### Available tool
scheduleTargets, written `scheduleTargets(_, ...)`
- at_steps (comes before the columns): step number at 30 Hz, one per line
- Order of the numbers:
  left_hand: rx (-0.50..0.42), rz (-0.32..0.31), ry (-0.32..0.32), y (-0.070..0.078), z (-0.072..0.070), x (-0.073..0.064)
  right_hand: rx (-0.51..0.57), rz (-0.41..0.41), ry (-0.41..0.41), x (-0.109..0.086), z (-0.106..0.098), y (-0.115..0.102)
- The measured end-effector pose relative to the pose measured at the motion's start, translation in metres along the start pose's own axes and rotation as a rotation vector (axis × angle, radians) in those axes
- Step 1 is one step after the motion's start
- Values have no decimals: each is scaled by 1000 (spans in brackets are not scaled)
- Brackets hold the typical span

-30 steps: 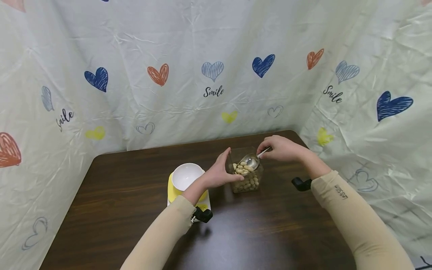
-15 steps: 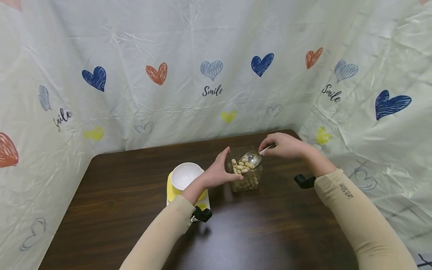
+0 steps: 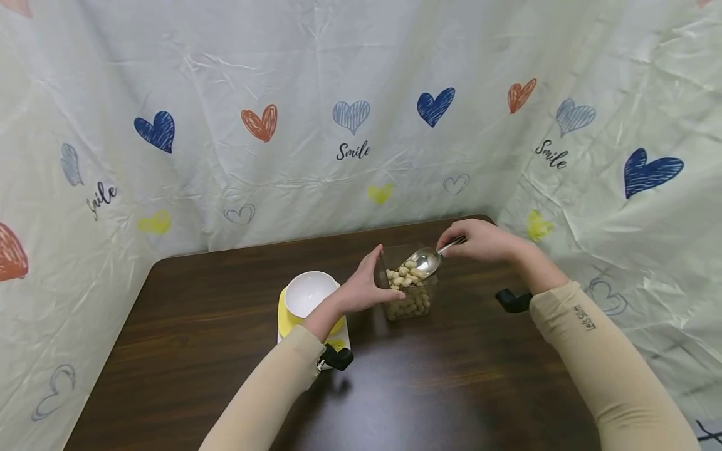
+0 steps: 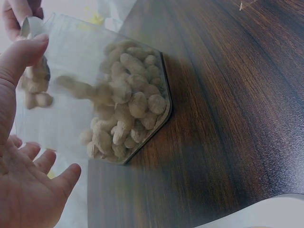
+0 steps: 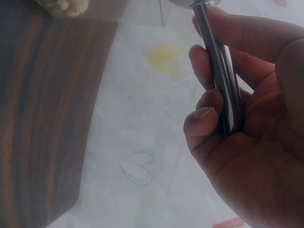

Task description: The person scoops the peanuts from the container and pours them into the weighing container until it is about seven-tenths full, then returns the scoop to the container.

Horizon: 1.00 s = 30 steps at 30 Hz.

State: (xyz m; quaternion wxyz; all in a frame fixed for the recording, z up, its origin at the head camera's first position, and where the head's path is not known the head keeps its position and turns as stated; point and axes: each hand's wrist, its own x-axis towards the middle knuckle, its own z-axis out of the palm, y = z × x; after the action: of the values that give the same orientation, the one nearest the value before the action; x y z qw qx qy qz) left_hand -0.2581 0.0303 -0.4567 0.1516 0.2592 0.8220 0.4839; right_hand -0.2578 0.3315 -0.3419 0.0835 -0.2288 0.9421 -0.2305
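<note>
My right hand (image 3: 478,240) grips the handle (image 5: 219,71) of a metal scoop (image 3: 427,261), fingers curled round it. The scoop's bowl tilts down to the left at the mouth of a clear, square-sided container (image 3: 431,291), with peanuts (image 3: 407,273) at its lip. More peanuts (image 4: 137,104) fill the lower part of the container, which stands on the table. My left hand (image 3: 361,289) holds the container at its left side near the rim, thumb (image 4: 23,54) across the near wall and fingers (image 4: 59,183) spread along another side.
Left of the container, a white bowl (image 3: 309,294) sits on a yellow and white kitchen scale (image 3: 286,322), partly behind my left forearm. The dark wooden table (image 3: 197,351) ends at a white curtain (image 3: 293,56) printed with hearts.
My right hand has moved slightly up and to the right, drawing the scoop back towards the container's right rim with peanuts at its lip. The left hand keeps its hold.
</note>
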Motion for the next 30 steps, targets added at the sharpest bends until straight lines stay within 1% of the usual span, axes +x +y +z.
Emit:
scheduleTargets(5,2,1,1,-2,1,1,52,2,6,-1,3,5)
scheduleTargets(12,2,7,3,-2,1,1,102,15,-14,1,16,8)
scheduleTargets(16,-1,7,7,-2,1,1,120,24,-7,1,20,11)
scheduleTargets(20,-2,0,6,-1,1,2,114,21,-2,0,21,12)
scheduleTargets(24,-5,-1,5,-1,1,2,109,13,20,-4,19,12)
scheduleTargets(30,-11,-12,-4,0,0,1,153,22,65,-11,15,14)
